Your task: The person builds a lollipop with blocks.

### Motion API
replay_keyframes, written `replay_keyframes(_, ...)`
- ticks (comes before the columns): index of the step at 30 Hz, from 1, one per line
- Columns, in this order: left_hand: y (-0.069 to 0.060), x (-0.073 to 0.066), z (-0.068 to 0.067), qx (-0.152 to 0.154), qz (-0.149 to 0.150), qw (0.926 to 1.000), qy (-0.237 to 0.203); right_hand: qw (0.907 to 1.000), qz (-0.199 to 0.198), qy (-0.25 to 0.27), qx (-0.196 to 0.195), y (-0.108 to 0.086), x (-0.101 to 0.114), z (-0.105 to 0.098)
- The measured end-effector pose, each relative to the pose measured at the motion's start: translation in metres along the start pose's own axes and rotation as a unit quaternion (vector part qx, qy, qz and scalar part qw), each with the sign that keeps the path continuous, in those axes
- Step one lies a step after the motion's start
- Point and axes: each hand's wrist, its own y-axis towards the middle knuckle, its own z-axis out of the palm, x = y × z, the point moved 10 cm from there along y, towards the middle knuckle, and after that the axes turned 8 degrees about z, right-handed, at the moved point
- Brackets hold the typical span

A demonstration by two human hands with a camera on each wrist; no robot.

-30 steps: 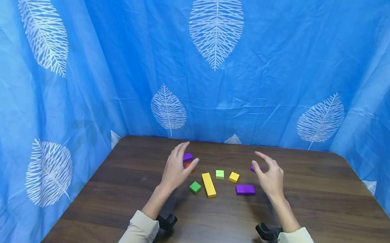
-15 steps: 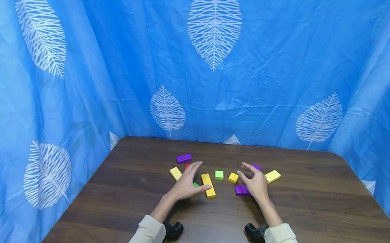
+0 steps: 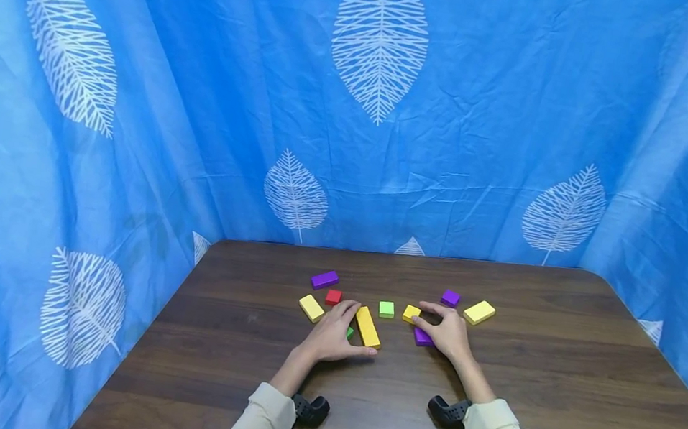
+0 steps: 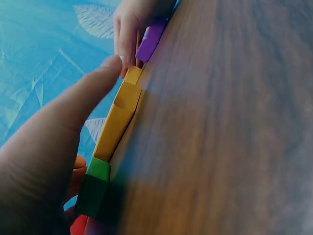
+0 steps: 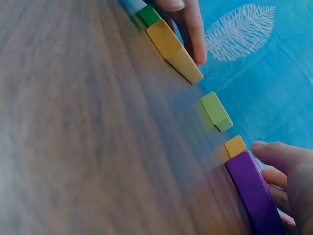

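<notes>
My left hand [image 3: 331, 336] reaches over a dark green block [image 3: 350, 333]. Its thumb and index finger are spread near the two ends of a long yellow block [image 3: 369, 329], which lies on the table. My right hand [image 3: 449, 334] holds its thumb and index finger apart beside a small yellow block [image 3: 410, 314]. In the right wrist view a slight gap shows between the thumb [image 5: 274, 152] and that block. Below the right hand lies a purple block [image 3: 422, 337], partly covered by it. A light green block [image 3: 386, 310] lies between the hands.
Left of the hands lie a red block [image 3: 334, 298], a pale yellow block [image 3: 311, 307] and a purple block [image 3: 325, 279]. At the right are a small purple block [image 3: 450, 298] and another pale yellow block [image 3: 479, 312]. A blue leaf-print curtain [image 3: 457, 150] stands behind the wooden table [image 3: 588, 392].
Both hands have moved inward and down to the blocks, the left to the long yellow block, the right to the small yellow one. Outer blocks have come into sight. No block has visibly moved.
</notes>
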Motion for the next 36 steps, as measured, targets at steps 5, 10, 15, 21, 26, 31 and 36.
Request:
replay_keyframes(5, -0.001, 0.001, 0.0, -0.004, 0.004, 0.9999, 0.016, 1.0, 0.002, 0.001, -0.006, 0.001, 0.0, 0.002)
replay_keyframes(10, -0.001, 0.001, 0.0, -0.018, 0.014, 0.9994, 0.026, 1.0, 0.004, 0.0, -0.006, 0.0, 0.001, 0.002)
replay_keyframes(15, -0.001, 0.001, 0.0, -0.027, 0.014, 0.9992, 0.025, 1.0, 0.004, -0.001, -0.005, 0.0, 0.0, 0.003)
replay_keyframes(21, 0.0, -0.001, -0.002, -0.033, 0.027, 0.9989, 0.02, 1.0, 0.005, -0.001, -0.007, 0.0, 0.0, 0.003)
replay_keyframes(26, 0.0, -0.003, -0.002, -0.038, 0.035, 0.9987, 0.002, 1.0, 0.003, 0.0, -0.004, 0.0, 0.001, 0.002)
replay_keyframes(31, 0.0, -0.007, -0.005, -0.052, 0.042, 0.9976, -0.021, 1.0, 0.006, 0.002, -0.002, -0.001, 0.0, -0.001)
replay_keyframes(36, -0.003, -0.015, -0.011, -0.063, 0.052, 0.996, -0.037, 0.9998, 0.011, 0.017, -0.004, -0.002, -0.003, -0.004)
